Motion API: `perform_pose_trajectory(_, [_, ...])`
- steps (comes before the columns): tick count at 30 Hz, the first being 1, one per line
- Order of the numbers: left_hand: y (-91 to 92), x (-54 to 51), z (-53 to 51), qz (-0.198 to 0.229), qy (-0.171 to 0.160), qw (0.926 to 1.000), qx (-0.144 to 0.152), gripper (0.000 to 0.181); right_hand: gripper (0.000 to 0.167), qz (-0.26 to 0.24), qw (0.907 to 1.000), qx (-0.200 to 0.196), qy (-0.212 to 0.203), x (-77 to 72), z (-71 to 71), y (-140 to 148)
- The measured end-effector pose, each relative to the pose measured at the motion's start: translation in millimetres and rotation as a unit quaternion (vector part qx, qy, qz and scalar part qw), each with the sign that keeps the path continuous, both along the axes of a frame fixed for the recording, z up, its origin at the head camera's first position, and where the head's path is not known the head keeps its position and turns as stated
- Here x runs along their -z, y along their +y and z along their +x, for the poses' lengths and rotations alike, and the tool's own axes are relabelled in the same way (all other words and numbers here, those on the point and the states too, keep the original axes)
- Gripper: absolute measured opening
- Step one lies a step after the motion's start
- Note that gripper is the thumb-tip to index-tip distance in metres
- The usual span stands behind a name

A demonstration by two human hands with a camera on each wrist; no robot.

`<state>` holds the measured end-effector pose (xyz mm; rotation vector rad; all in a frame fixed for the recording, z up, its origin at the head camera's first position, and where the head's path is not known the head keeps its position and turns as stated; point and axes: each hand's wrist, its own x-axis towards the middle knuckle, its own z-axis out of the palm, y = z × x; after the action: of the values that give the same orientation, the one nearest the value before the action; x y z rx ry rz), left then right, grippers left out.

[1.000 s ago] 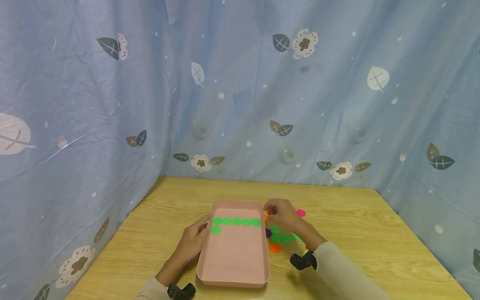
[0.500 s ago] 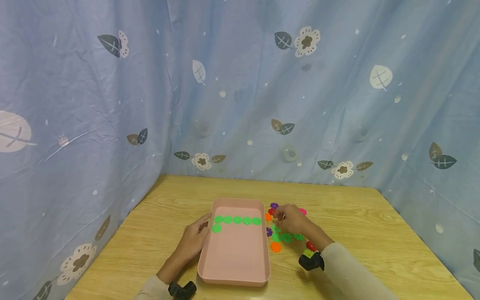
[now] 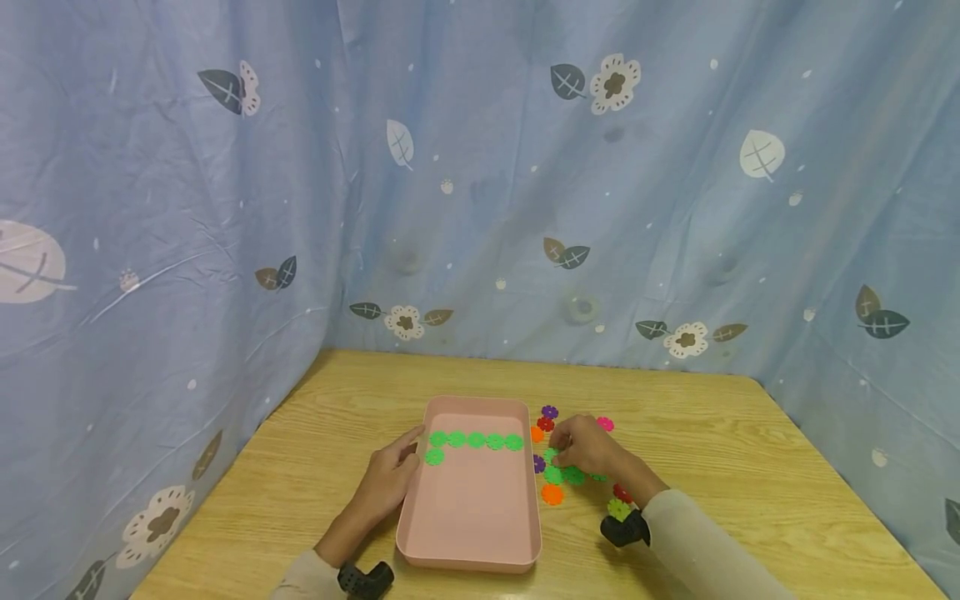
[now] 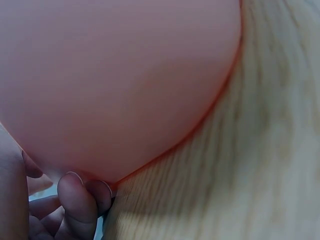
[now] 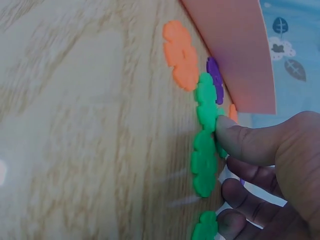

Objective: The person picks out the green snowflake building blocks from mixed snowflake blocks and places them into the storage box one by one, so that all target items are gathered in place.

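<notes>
Head view: shallow pink rectangular tray point(image 3: 468, 560) sits on the wood-grain table point(image 3: 690, 450), long axis running away from the person. Left hand point(image 3: 386, 482) at its left wall; right hand point(image 3: 588, 446) among loose, notched-edge plastic discs off its right wall. Key relation: one green notched-edge disc point(image 3: 551, 453) lies on the table between right hand and tray, at the thumb. Right hand much nearer; left hand is across the tray. Disc round, no long axis. Inside the tray, five green discs point(image 3: 476, 440) row across the far part, a sixth point(image 3: 434, 457) just nearer at the row's left end.

Left wrist view: left hand's fingers curl at the tray edge, holding it.

Right wrist view: right thumb touches the disc, fingers half curled, forefinger tip close; whether pinched, cannot tell.
</notes>
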<state>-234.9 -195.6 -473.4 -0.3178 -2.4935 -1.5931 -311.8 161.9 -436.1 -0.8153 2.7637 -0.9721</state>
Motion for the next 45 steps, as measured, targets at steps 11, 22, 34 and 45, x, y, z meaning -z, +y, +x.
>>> perform_pose_trajectory(11, [-0.4,-1.8,-1.8,0.000,-0.005,1.0000,0.008,0.053,0.015,0.002,0.9998,0.015,-0.015,1.2,-0.7,-2.1])
perform_pose_trajectory(22, [-1.8,-3.3,-2.3,0.001,-0.015,0.9998,0.013,0.052,0.010,-0.052,0.9968,0.014,-0.060,-5.8,0.1,-3.8])
perform_pose_trajectory(34, [-2.7,-8.7,-6.0,0.003,-0.010,0.9998,0.017,0.052,0.010,-0.059,0.9979,0.012,-0.023,-18.9,-9.0,-7.1])
perform_pose_trajectory(45, [-2.8,-11.1,-7.5,0.003,-0.013,0.9999,-0.003,0.051,0.006,-0.111,0.9933,0.014,-0.027,-31.0,-13.1,-13.1])
